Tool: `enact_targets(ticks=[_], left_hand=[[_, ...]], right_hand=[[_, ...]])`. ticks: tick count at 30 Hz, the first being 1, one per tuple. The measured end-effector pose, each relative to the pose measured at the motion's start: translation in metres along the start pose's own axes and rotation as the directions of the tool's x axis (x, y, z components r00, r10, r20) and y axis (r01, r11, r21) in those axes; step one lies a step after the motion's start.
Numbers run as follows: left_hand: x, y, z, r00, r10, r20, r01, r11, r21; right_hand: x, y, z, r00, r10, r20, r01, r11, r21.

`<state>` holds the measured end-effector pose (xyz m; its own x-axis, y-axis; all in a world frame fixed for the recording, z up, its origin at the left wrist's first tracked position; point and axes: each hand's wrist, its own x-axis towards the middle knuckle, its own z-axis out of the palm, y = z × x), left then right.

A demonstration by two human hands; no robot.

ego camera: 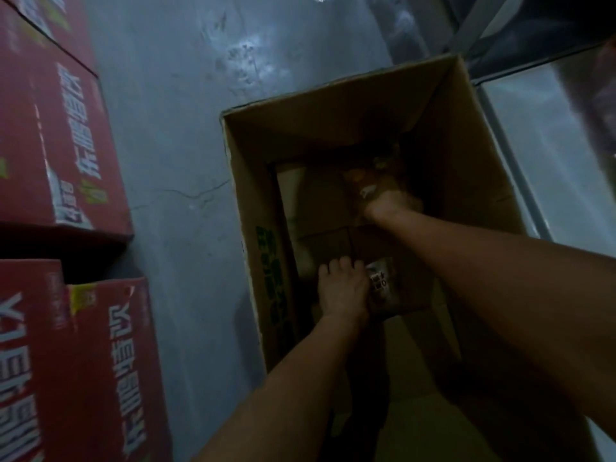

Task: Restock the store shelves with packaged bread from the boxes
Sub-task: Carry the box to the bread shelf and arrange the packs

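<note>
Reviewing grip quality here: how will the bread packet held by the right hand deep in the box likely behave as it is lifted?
Probably soft and light: the right hand bunches the bread packet in one fist. The glossy wrap may be slippery and crinkle. It likely squashes if squeezed hard, though the dim cardboard box hides detail.

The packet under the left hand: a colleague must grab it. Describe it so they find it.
Look into the open brown cardboard box on the grey floor. At its near end, the left hand grips a packet. Unlike the far packet, it shows a white printed label.
</note>
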<state>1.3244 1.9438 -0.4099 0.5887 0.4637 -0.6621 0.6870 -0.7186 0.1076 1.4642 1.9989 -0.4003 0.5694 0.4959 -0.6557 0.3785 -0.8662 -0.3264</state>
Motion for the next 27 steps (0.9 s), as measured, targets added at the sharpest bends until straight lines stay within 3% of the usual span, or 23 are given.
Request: enact_targets(ticks=[3, 6, 9, 11, 16, 19, 21, 27], left_hand=[[-0.009, 0.001, -0.002, 0.998, -0.051, 0.022, 0.055, 0.977, -0.204], [-0.031, 0.0, -0.011, 0.986, -0.139, 0.091, 0.166, 0.817, -0.553], [-0.061, 0.0, -0.024, 0.975, -0.152, 0.161, 0.219, 0.565, -0.795], [-0.082, 0.0, -0.036, 0.957, -0.178, 0.231, 0.28, 0.339, -0.898], [-0.137, -0.007, -0.085, 0.917, -0.241, 0.319, 0.307, -0.087, -0.948], [-0.169, -0.015, -0.128, 0.914, -0.243, 0.325, 0.233, -0.343, -0.91], [-0.191, -0.017, -0.163, 0.931, -0.247, 0.269, 0.163, -0.379, -0.911], [-0.27, -0.002, -0.267, 0.997, -0.081, 0.011, -0.004, -0.178, -0.984]], right_hand=[[-0.02, 0.009, -0.004, 0.999, 0.039, 0.013, -0.041, 0.966, 0.254], [-0.059, 0.018, -0.021, 0.998, 0.02, 0.062, -0.046, 0.898, 0.437], [-0.101, 0.021, -0.045, 0.998, -0.053, 0.032, 0.03, 0.871, 0.49], [-0.128, 0.017, -0.063, 0.996, -0.087, -0.004, 0.077, 0.856, 0.511], [-0.192, 0.001, -0.111, 0.989, -0.124, -0.082, 0.148, 0.853, 0.501], [-0.234, -0.004, -0.135, 0.992, -0.118, -0.044, 0.121, 0.802, 0.584], [-0.267, -0.009, -0.149, 0.989, -0.149, 0.012, 0.111, 0.78, 0.615], [-0.357, -0.049, -0.203, 0.972, -0.235, -0.002, 0.206, 0.849, 0.487]])
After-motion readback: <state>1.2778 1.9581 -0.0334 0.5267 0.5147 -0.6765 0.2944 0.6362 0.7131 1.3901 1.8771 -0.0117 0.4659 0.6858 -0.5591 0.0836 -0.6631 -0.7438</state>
